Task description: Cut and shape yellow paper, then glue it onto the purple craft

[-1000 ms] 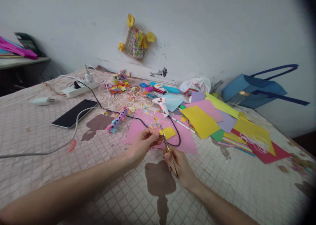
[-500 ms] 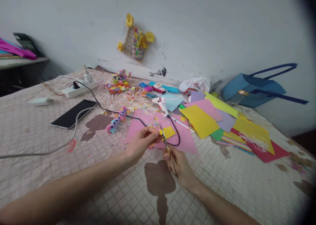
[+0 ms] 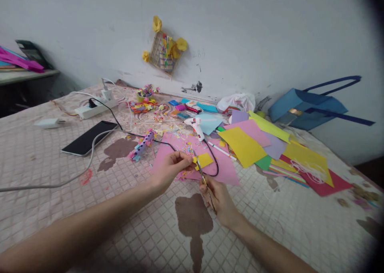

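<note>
Seemingly to steady it, I keep my left hand's (image 3: 173,167) grip pinched on the small yellow paper rectangle (image 3: 205,160), just below frame centre; my right hand (image 3: 221,198) grips slim metal scissors (image 3: 200,170) across it.

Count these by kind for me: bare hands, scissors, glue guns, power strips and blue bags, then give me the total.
Left hand and right hand: 2
Scissors: 1 pair
Glue gun: 1
Power strip: 1
Blue bag: 1
Total: 6
</note>
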`<action>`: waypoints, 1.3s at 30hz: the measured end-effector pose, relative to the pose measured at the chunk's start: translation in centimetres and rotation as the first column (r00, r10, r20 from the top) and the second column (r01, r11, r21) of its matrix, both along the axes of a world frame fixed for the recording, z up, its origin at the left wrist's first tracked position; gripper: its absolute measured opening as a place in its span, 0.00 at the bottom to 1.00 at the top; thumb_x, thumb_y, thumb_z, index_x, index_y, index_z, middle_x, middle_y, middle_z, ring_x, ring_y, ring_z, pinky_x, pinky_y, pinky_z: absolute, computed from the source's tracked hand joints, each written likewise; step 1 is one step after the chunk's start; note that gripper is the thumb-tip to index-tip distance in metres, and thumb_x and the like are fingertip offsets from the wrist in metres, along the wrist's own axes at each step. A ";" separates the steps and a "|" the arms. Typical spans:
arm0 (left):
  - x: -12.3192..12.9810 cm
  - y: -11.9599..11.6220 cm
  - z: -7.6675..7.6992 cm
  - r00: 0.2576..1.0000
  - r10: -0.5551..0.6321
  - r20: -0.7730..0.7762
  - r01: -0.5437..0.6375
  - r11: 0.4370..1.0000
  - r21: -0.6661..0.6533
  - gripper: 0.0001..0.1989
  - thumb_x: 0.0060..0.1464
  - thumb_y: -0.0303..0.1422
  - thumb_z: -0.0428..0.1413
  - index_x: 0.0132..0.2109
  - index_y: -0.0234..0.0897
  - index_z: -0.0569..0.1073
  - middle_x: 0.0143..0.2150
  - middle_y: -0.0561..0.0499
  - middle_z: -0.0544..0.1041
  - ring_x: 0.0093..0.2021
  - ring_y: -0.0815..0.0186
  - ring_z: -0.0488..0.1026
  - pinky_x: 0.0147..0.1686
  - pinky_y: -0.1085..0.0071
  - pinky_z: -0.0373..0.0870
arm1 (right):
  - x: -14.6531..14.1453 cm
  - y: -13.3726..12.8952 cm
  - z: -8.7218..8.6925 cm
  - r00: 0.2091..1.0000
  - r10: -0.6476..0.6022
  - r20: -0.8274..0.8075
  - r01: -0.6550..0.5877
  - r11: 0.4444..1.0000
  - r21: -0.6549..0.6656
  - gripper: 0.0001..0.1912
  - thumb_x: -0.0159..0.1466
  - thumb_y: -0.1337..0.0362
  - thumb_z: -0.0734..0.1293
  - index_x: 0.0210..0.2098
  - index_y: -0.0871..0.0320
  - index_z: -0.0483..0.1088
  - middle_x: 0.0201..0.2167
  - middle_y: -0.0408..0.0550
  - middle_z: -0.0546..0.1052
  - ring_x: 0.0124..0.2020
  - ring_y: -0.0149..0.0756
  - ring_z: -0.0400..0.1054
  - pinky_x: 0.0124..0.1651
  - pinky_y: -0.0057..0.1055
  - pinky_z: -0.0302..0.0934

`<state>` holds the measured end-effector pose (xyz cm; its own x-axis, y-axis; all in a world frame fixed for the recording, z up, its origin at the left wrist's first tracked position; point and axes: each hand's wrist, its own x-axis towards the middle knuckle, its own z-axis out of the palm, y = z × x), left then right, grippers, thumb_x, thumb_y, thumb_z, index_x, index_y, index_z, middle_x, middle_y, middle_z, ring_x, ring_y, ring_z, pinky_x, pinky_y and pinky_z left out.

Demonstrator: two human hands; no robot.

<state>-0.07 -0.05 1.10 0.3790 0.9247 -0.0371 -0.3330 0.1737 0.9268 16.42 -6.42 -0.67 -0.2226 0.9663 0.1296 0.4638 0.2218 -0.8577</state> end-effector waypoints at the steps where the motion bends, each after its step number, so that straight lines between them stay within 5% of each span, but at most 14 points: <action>1: -0.1 0.1 0.1 1.000 -0.008 -0.012 0.008 1.000 0.006 0.09 0.49 0.34 0.59 0.31 0.30 0.70 0.30 0.49 0.76 0.31 0.69 0.73 0.36 0.73 0.67 | 0.0 0.0 0.0 1.000 -0.001 0.005 0.001 1.000 0.002 0.13 0.64 0.57 0.56 0.27 0.58 0.57 0.20 0.38 0.59 0.21 0.28 0.52 0.24 0.25 0.47; 20: -1.0 1.5 0.9 0.994 -0.095 -0.061 0.092 0.995 -0.040 0.11 0.45 0.34 0.61 0.29 0.30 0.71 0.29 0.47 0.77 0.29 0.69 0.74 0.35 0.70 0.69 | 0.5 -0.1 0.5 0.999 0.040 0.017 -0.039 0.997 -0.073 0.16 0.63 0.53 0.57 0.26 0.57 0.57 0.18 0.38 0.60 0.19 0.27 0.53 0.21 0.24 0.48; 28: -1.4 2.2 1.0 0.989 -0.136 -0.064 0.133 0.990 -0.041 0.10 0.45 0.33 0.61 0.29 0.29 0.71 0.30 0.46 0.77 0.32 0.66 0.74 0.38 0.68 0.68 | 0.9 0.3 0.0 0.968 0.077 -0.238 -0.148 0.943 -0.297 0.25 0.61 0.42 0.54 0.27 0.59 0.59 0.16 0.36 0.57 0.15 0.24 0.51 0.19 0.22 0.49; 39: -1.4 2.2 1.1 0.984 -0.175 -0.031 0.172 0.981 -0.085 0.12 0.43 0.34 0.62 0.27 0.30 0.70 0.27 0.47 0.77 0.28 0.71 0.74 0.34 0.73 0.68 | 1.8 0.6 1.3 0.974 0.174 -0.146 -0.205 0.951 -0.233 0.26 0.61 0.42 0.53 0.28 0.60 0.60 0.15 0.36 0.58 0.17 0.24 0.50 0.20 0.24 0.46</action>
<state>-1.52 2.17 2.18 0.5299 0.8384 -0.1276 -0.2555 0.3013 0.9187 18.26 -5.79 0.62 -0.4018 0.9132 -0.0686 0.3223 0.0709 -0.9440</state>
